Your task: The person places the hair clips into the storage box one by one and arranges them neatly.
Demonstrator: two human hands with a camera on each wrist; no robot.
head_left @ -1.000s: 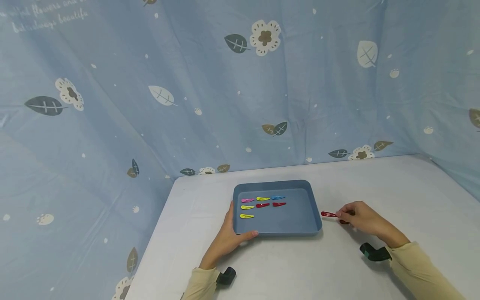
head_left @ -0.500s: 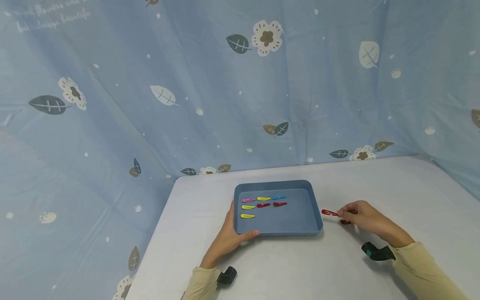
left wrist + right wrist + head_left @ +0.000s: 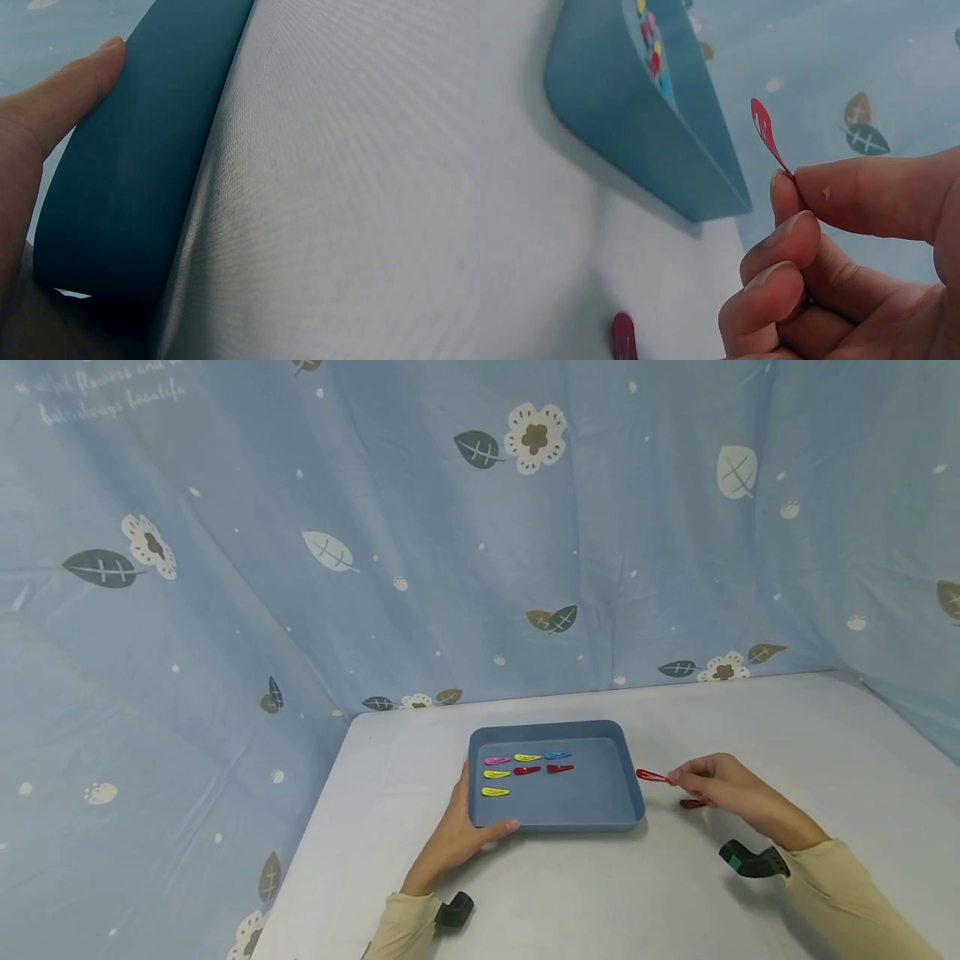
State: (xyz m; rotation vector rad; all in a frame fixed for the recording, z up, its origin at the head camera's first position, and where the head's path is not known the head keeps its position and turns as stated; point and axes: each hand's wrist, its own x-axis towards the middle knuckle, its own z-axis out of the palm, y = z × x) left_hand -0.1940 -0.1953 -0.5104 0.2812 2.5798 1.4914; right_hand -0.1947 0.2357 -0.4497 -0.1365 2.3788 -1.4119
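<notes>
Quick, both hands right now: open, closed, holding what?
Left hand: holding the blue tray at its near left corner.
Right hand: closed, pinching a red hair clip between thumb and finger.

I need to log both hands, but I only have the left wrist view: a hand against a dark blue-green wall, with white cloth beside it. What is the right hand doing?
Observer: The right hand is pinching a red hair clip between thumb and fingertips.

Operator: Is anything lying near that hand?

Observer: Yes, a second red clip lies on the white table, partly hidden by the hand in the head view.

Operator: And that wall I see, what does it belong to, and what's inside?

Observer: It's a blue tray with seven clips in it, in rows of three, three and one.
</notes>
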